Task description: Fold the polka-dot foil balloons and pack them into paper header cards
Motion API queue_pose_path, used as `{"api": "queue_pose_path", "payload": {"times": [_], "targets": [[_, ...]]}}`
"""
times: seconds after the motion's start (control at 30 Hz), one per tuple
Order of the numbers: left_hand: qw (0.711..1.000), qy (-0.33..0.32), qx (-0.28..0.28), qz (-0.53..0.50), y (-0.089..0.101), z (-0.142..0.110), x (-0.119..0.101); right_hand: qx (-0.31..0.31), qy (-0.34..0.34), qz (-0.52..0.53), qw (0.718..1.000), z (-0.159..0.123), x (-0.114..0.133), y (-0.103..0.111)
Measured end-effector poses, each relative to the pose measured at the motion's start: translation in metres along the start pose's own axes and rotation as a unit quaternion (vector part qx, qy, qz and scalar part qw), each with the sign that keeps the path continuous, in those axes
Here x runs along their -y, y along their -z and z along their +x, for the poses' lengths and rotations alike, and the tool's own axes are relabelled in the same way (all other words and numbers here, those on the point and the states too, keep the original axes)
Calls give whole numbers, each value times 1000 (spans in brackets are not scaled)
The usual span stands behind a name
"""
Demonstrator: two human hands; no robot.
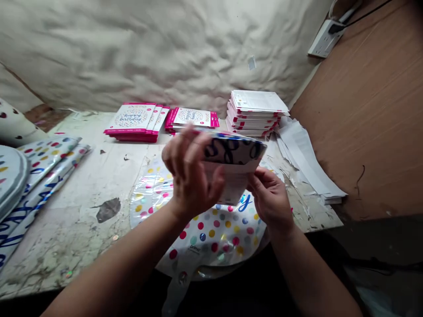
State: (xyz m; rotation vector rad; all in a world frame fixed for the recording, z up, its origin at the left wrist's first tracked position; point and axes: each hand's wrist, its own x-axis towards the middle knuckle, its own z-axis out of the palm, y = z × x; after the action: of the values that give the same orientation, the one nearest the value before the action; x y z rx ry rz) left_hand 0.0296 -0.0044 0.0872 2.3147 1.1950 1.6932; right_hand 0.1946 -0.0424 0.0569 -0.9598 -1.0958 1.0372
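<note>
A folded foil balloon (228,149) with dark blue lettering shows above the white card of a packet (233,182), tilted up in front of me. My left hand (190,176) grips the packet's left side, fingers along the far side and thumb at the front. At the lower right corner, my right hand (272,198) pinches the packet's edge between thumb and fingers. Beneath both hands lies a flat round foil balloon (211,242) with coloured dots, blue script and a tail hanging over the table's front edge.
Pink-and-white "happy birthday" packets (132,118) are stacked at the back, with another pile (193,118) beside them. A taller stack (257,103) and loose white paper strips (307,158) stand right. Folded dotted balloons (46,185) lie left. A brown panel (360,119) bounds the right side.
</note>
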Motion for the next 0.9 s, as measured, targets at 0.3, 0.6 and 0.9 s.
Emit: {"api": "queue_pose_path", "payload": {"times": [0.3, 0.6, 0.9], "targets": [[940, 220, 57, -253, 37, -30, -12, 43, 60, -6, 997, -2, -2, -13], [935, 250, 57, -246, 41, -34, -28, 108, 48, -44, 992, -8, 17, -18], [929, 236, 53, -279, 41, -41, -23, 149, 52, -28, 987, -6, 8, -21]]}}
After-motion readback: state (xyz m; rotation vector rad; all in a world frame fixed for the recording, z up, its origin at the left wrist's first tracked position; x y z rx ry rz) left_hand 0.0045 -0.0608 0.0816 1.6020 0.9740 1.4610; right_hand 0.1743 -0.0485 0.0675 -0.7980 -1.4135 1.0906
